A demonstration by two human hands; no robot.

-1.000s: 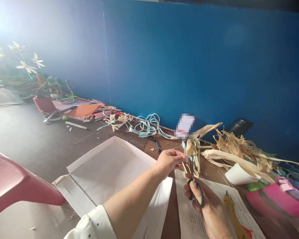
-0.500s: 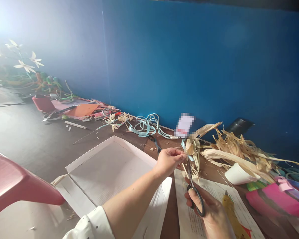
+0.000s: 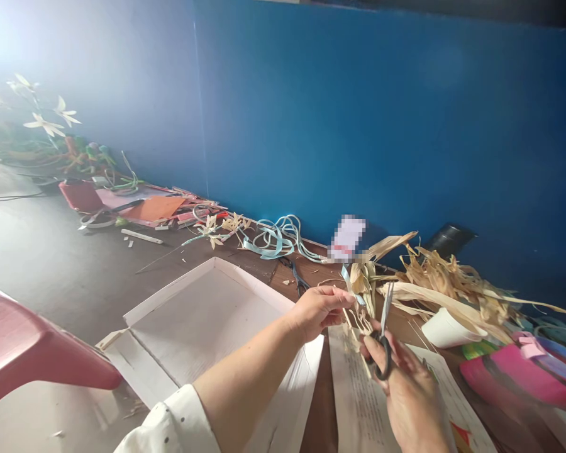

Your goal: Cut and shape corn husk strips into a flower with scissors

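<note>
My left hand [image 3: 317, 309] pinches a small bundle of dried husk strips [image 3: 364, 286] with a pale blue ribbon on it, held above the table. My right hand [image 3: 408, 390] grips black-handled scissors [image 3: 383, 336], blades pointing up just right of the bundle. The blades look nearly closed and stand beside the husk strips, not around them. A printed paper sheet [image 3: 358, 402] lies under both hands.
An open white cardboard box [image 3: 207, 327] lies flat to the left. A heap of dried husks [image 3: 453, 283], a white paper cup [image 3: 446, 328] and pink items [image 3: 519, 377] sit at right. Blue ribbon [image 3: 276, 238], craft flowers and a pink stool [image 3: 33, 352] are at left.
The scissors have swung from under the bundle to its right side, blades now upright. My left hand has dropped slightly with the bundle.
</note>
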